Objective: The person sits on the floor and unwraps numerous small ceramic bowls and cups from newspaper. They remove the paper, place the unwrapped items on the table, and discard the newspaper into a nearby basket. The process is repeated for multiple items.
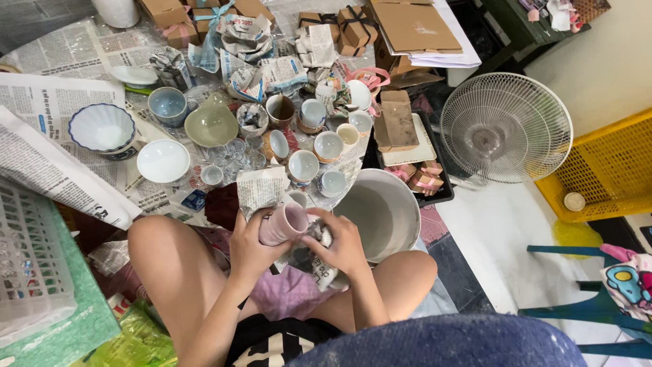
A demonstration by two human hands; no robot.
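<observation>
Head view: the person sits cross-legged on the floor, knees spread. The left hand [248,248] wraps around a small pale pink ceramic cup [284,223], held on its side with the mouth turned to the right, just above the lap. The right hand [341,246] is closed on a crumpled piece of newspaper [319,236] pressed against the cup's rim. Just beyond the right hand stands a large grey basin [387,211]. Farther off, cups and bowls crowd spread newspapers, among them a white bowl [163,161] and a green dish [212,124]. A white fan [506,127] lies to the right.
</observation>
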